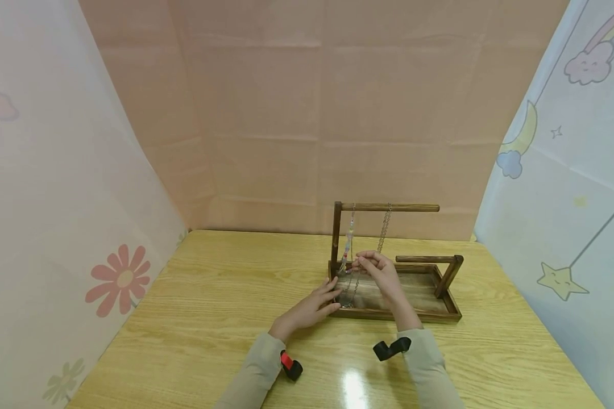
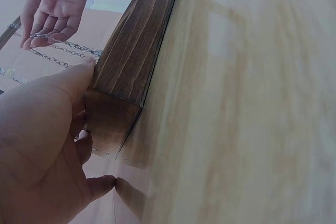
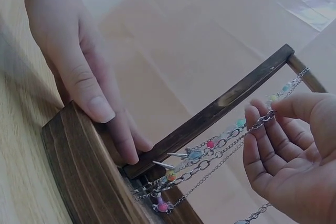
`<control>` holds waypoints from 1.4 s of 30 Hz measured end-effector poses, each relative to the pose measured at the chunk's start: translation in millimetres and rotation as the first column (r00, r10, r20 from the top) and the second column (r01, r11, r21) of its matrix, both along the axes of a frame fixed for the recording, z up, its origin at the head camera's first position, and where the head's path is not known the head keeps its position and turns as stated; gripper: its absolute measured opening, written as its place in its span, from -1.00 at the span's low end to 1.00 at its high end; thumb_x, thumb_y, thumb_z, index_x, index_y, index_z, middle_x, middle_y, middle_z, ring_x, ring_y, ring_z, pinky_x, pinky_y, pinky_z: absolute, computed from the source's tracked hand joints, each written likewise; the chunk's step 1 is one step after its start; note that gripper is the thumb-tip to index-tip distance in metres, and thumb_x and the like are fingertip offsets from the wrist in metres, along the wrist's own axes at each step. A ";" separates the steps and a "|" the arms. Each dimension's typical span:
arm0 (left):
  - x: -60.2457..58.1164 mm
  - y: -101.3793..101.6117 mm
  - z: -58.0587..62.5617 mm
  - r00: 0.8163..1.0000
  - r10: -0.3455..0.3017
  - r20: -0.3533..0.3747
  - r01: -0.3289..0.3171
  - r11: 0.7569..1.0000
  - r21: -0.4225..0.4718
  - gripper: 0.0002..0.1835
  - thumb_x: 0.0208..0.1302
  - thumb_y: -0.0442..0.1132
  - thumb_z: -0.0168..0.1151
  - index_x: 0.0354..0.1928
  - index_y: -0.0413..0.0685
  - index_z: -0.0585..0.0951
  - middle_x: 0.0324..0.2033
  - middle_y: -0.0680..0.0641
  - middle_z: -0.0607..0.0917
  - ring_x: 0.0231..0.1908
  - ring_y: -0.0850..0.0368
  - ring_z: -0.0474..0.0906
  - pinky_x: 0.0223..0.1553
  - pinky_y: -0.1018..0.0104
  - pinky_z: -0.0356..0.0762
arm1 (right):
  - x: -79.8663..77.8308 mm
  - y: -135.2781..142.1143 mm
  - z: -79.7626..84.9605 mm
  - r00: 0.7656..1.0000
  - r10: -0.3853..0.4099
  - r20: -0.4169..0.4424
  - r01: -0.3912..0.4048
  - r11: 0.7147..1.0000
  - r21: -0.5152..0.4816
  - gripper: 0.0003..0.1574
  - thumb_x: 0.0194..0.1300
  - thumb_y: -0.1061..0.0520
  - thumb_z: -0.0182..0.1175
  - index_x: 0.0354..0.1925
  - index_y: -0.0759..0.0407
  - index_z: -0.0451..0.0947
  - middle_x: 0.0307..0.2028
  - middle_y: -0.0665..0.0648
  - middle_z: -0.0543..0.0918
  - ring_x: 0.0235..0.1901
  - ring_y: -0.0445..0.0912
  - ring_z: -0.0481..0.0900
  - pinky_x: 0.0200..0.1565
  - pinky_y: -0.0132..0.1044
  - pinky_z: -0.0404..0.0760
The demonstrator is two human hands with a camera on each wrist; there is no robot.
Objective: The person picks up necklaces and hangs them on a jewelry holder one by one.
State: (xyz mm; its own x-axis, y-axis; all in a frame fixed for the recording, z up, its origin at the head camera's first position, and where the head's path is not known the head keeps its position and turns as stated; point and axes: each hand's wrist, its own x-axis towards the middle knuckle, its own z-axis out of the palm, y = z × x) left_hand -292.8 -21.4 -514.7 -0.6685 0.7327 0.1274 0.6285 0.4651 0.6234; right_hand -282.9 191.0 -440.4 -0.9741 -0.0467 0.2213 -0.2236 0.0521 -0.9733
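My right hand (image 1: pixel 382 275) pinches a silver chain necklace (image 3: pixel 264 119) between thumb and fingertips, beside the tall post of a dark wooden jewelry stand. Strands of chain run from these fingers down toward the tray's left end. My left hand (image 1: pixel 311 308) rests at the tray's (image 1: pixel 399 315) front left corner, fingers spread and thumb on its top edge. Close by the right fingers, a necklace with colorful beads (image 1: pixel 348 241) hangs from the upper bar (image 1: pixel 409 208). Farther right on that bar hangs another silver chain (image 1: pixel 385 227).
A shorter wooden arm (image 1: pixel 424 259) rises at the tray's right end and points left. The stand sits on a wood-grain table (image 1: pixel 225 284) near its back edge. Behind it hangs a peach-colored sheet (image 1: pixel 266 113), with printed sheets on both sides.
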 end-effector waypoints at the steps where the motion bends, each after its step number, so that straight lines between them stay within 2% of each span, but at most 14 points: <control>1: 0.2 -0.1 0.2 1.000 0.001 0.000 -0.001 1.000 0.000 -0.44 0.33 0.08 -0.24 0.31 0.04 0.12 0.35 0.07 -0.16 0.33 -0.03 -0.33 0.20 -0.11 -0.04 | 0.3 0.0 0.7 1.000 0.000 -0.004 0.000 1.000 0.000 -0.59 0.22 0.00 0.06 -0.09 0.28 0.42 -0.29 0.16 0.62 -0.21 0.10 0.56 -0.13 -0.14 0.49; 6: 1.5 -0.8 0.8 1.000 0.002 0.001 -0.002 1.000 0.003 -0.45 0.33 0.07 -0.24 0.31 0.06 0.12 0.35 0.07 -0.15 0.33 -0.02 -0.31 0.20 -0.13 -0.03 | 1.1 -0.1 2.4 1.000 -0.001 0.002 0.001 1.000 -0.011 -0.61 0.22 0.02 0.07 -0.10 0.28 0.42 -0.29 0.17 0.61 -0.24 0.04 0.58 -0.15 -0.16 0.50; 10: 2.0 -1.1 0.9 1.000 0.001 0.003 -0.001 1.000 0.007 -0.45 0.33 0.07 -0.24 0.30 0.06 0.12 0.35 0.09 -0.15 0.33 -0.02 -0.32 0.20 -0.12 -0.04 | 1.7 -0.2 3.4 1.000 -0.002 0.002 0.002 1.000 -0.032 -0.61 0.21 0.02 0.08 -0.12 0.29 0.43 -0.29 0.18 0.61 -0.20 0.17 0.53 -0.14 -0.14 0.50; 13: 1.5 -0.8 0.9 1.000 0.002 0.005 -0.002 1.000 0.010 -0.45 0.33 0.06 -0.22 0.30 0.05 0.12 0.35 0.08 -0.14 0.33 -0.03 -0.32 0.20 -0.13 -0.04 | 2.0 0.0 4.5 1.000 -0.002 -0.006 0.001 0.999 -0.051 -0.61 0.20 0.03 0.09 -0.12 0.29 0.43 -0.28 0.22 0.60 -0.17 0.25 0.49 -0.09 -0.01 0.46; 17: 0.8 -1.2 0.3 1.000 0.003 0.003 -0.003 1.000 0.009 -0.45 0.33 0.05 -0.21 0.30 0.03 0.12 0.35 0.05 -0.14 0.33 -0.04 -0.31 0.18 -0.16 -0.03 | 2.2 1.1 6.2 1.000 0.005 -0.016 -0.006 0.998 -0.060 -0.60 0.21 0.03 0.08 -0.10 0.31 0.42 -0.23 0.32 0.56 -0.19 0.19 0.52 -0.03 0.12 0.37; 25: 3.5 -3.7 -0.8 1.000 -0.002 0.015 0.002 1.000 0.011 -0.43 0.33 0.08 -0.24 0.31 0.02 0.11 0.35 0.07 -0.16 0.33 -0.03 -0.32 0.20 -0.13 -0.06 | 2.6 4.6 8.5 0.999 -0.003 -0.033 0.001 0.999 -0.049 -0.65 0.22 0.07 0.06 -0.13 0.30 0.43 -0.24 0.36 0.54 -0.27 0.00 0.58 -0.08 -0.01 0.46; 29: 3.6 -4.2 -2.1 1.000 -0.005 0.010 0.005 1.000 0.009 -0.41 0.32 0.12 -0.27 0.31 0.01 0.11 0.35 0.08 -0.16 0.33 -0.03 -0.32 0.21 -0.11 -0.06 | 1.8 6.0 5.8 0.997 0.009 -0.074 -0.013 0.999 -0.047 -0.66 0.24 0.09 0.04 -0.12 0.32 0.43 -0.27 0.27 0.57 -0.29 -0.05 0.58 -0.12 -0.05 0.49; 30: 3.5 -4.1 -2.3 1.000 -0.005 0.008 0.005 1.000 0.011 -0.40 0.31 0.13 -0.27 0.30 0.00 0.12 0.35 0.08 -0.16 0.33 -0.03 -0.32 0.21 -0.10 -0.06 | 0.5 6.7 3.8 0.996 0.010 -0.087 -0.014 0.999 -0.048 -0.65 0.24 0.07 0.04 -0.12 0.32 0.43 -0.28 0.22 0.57 -0.30 -0.06 0.59 -0.13 -0.05 0.49; 31: 3.3 -3.9 -2.7 1.000 -0.005 0.007 0.005 1.000 0.015 -0.41 0.31 0.12 -0.26 0.30 0.00 0.13 0.35 0.08 -0.15 0.33 -0.04 -0.31 0.21 -0.10 -0.05 | -10.1 11.8 -9.0 0.992 0.041 -0.123 -0.050 0.996 -0.070 -0.66 0.24 0.07 0.04 -0.12 0.30 0.44 -0.29 0.18 0.58 -0.30 -0.08 0.59 -0.13 -0.10 0.50; 34: 2.7 -3.0 -2.9 1.000 -0.008 -0.001 0.008 1.000 0.018 -0.41 0.32 0.11 -0.26 0.30 0.00 0.13 0.35 0.07 -0.15 0.33 -0.04 -0.30 0.20 -0.12 -0.05 | -18.8 18.1 -20.3 0.981 0.069 -0.179 -0.086 0.992 -0.091 -0.63 0.23 0.05 0.06 -0.11 0.29 0.45 -0.29 0.13 0.59 -0.30 -0.09 0.58 -0.16 -0.14 0.51; 37: 2.2 -2.2 -2.4 1.000 -0.010 0.000 0.010 1.000 0.022 -0.43 0.32 0.08 -0.24 0.30 0.01 0.12 0.35 0.08 -0.15 0.33 -0.04 -0.31 0.20 -0.12 -0.05 | -38.1 30.5 -41.5 0.958 0.135 -0.255 -0.172 0.977 -0.128 -0.67 0.25 0.13 0.03 -0.06 0.27 0.44 -0.26 0.13 0.60 -0.28 -0.08 0.58 -0.21 -0.23 0.53; 38: 2.0 -1.9 -2.0 1.000 -0.011 0.000 0.011 1.000 0.020 -0.43 0.32 0.08 -0.24 0.31 0.01 0.12 0.35 0.08 -0.16 0.33 -0.03 -0.32 0.20 -0.12 -0.05 | -30.1 27.4 -31.3 0.964 0.111 -0.240 -0.142 0.983 -0.113 -0.66 0.25 0.13 0.03 -0.05 0.29 0.43 -0.26 0.15 0.60 -0.29 -0.06 0.58 -0.22 -0.19 0.53; 41: 2.1 -1.8 -1.5 1.000 -0.010 0.003 0.010 1.000 0.020 -0.42 0.32 0.10 -0.25 0.31 0.02 0.11 0.35 0.08 -0.16 0.33 -0.01 -0.33 0.21 -0.11 -0.05 | -25.8 25.8 -23.4 0.967 0.100 -0.232 -0.123 0.989 -0.084 -0.65 0.26 0.12 0.01 -0.06 0.31 0.42 -0.26 0.15 0.59 -0.28 -0.04 0.58 -0.21 -0.16 0.53; 42: 2.0 -1.8 -1.4 1.000 -0.010 0.003 0.010 1.000 0.019 -0.42 0.32 0.11 -0.25 0.31 0.02 0.11 0.35 0.08 -0.16 0.33 -0.01 -0.33 0.21 -0.11 -0.05 | -18.5 22.2 -13.8 0.975 0.079 -0.208 -0.094 0.993 -0.065 -0.64 0.26 0.09 0.02 -0.08 0.33 0.42 -0.27 0.16 0.59 -0.28 -0.03 0.58 -0.19 -0.14 0.52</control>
